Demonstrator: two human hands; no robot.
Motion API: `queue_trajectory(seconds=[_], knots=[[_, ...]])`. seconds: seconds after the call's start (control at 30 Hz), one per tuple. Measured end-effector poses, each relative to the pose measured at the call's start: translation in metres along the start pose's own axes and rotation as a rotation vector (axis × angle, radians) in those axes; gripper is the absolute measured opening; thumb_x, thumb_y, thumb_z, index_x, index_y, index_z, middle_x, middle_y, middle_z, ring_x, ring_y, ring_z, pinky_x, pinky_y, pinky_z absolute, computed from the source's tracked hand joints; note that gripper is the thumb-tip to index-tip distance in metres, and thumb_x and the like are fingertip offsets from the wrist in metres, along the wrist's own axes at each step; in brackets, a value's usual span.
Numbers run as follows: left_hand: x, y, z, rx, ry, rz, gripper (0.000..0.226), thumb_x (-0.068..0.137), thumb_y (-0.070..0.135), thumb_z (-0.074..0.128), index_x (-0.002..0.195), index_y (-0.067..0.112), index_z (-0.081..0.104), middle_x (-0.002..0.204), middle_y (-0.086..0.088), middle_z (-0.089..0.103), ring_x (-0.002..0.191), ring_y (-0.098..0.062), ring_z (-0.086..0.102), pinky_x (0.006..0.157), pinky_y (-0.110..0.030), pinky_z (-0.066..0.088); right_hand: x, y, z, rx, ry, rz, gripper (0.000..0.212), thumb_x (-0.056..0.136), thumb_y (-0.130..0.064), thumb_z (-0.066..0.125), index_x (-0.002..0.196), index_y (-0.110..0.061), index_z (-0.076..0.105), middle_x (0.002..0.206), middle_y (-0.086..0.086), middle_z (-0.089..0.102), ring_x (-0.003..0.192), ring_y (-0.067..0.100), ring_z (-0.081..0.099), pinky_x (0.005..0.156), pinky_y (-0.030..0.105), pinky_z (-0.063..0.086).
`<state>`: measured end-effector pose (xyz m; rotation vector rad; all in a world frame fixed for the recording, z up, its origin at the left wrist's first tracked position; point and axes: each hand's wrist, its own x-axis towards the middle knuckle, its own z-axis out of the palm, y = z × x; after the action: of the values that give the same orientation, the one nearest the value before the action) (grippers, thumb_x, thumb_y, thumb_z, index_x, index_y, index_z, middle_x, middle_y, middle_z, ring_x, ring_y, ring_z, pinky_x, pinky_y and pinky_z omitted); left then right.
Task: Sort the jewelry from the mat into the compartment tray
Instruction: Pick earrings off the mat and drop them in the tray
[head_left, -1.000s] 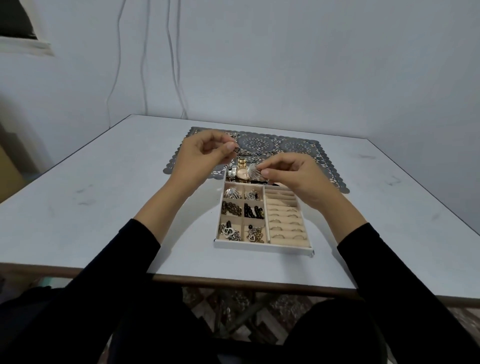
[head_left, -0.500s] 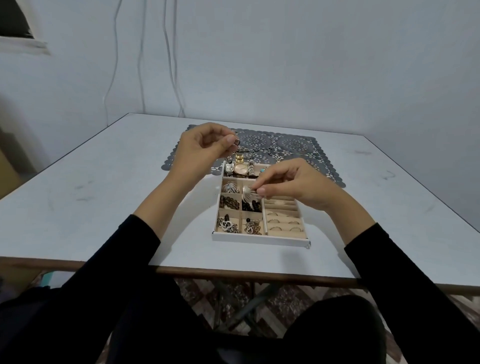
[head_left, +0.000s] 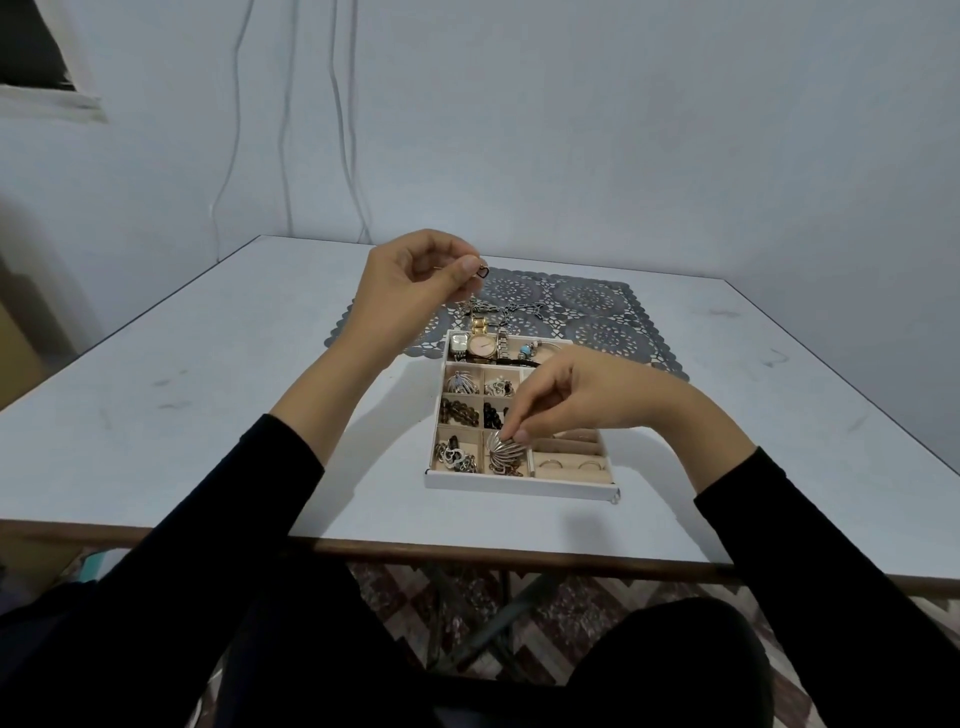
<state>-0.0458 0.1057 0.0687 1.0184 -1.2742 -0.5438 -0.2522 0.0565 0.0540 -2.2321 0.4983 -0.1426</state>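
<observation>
Since the earlier frame, the right hand (head_left: 582, 400) had carried the silver fan-shaped earring (head_left: 503, 448) from the tray's far end down to its near middle compartment.

Going left to right: the left hand (head_left: 410, 291) hung raised over the grey lace mat (head_left: 597, 312), thumb and forefinger pinched together on a small dark ring-shaped piece (head_left: 482, 271), with more jewelry (head_left: 498, 309) lying on the mat below it. On the worktop (head_left: 208, 389) the compartment tray (head_left: 519, 486) held watches (head_left: 480, 345) at its far end, while the right hand's fingertips were clamped on the earring, low over that near compartment.
</observation>
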Motion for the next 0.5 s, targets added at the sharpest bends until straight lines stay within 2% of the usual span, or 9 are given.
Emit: queue_trajectory(seconds=[0.13,0.3,0.4,0.5], knots=[[-0.0007,-0.0006,-0.0009,0.01,-0.007,-0.004,0.01,0.09,0.004,0.066,0.088,0.013,0.068,0.076,0.003,0.074,0.076,-0.014,0.071,0.077,-0.027,0.059,0.0018,-0.0076,0.0023,-0.086,-0.018,0.032,0.016,0.083,-0.007,0.071,0.098,-0.01,0.076,0.082,-0.004,0.074,0.069,-0.002,0.063,0.064,0.008,0.043],[-0.0017,-0.0014,-0.0008,0.01,-0.016,-0.01,0.01,0.09,0.003,0.066,0.088,0.012,0.067,0.076,0.003,0.074,0.076,-0.013,0.072,0.075,-0.025,0.058,0.0068,-0.0083,0.0066,-0.19,-0.02,0.053,0.015,0.083,-0.011,0.072,0.095,-0.018,0.077,0.082,-0.006,0.075,0.075,0.0,0.068,0.07,0.014,0.049],[-0.0021,-0.0018,-0.0012,0.01,-0.017,-0.011,0.011,0.09,0.001,0.065,0.088,0.012,0.067,0.075,0.004,0.073,0.075,-0.012,0.071,0.074,-0.024,0.057,0.0087,-0.0072,0.0087,-0.233,-0.003,0.048,0.015,0.082,-0.012,0.073,0.093,-0.02,0.078,0.08,-0.01,0.074,0.073,-0.002,0.067,0.067,0.01,0.045],[-0.0029,-0.0029,-0.0022,0.014,-0.019,-0.011,0.011,0.09,0.001,0.065,0.088,0.011,0.067,0.078,0.0,0.073,0.074,-0.012,0.071,0.075,-0.024,0.057,0.0077,-0.0072,0.0092,-0.257,0.01,0.048,0.015,0.081,-0.013,0.074,0.094,-0.022,0.078,0.084,-0.01,0.075,0.076,-0.001,0.067,0.071,0.012,0.048]])
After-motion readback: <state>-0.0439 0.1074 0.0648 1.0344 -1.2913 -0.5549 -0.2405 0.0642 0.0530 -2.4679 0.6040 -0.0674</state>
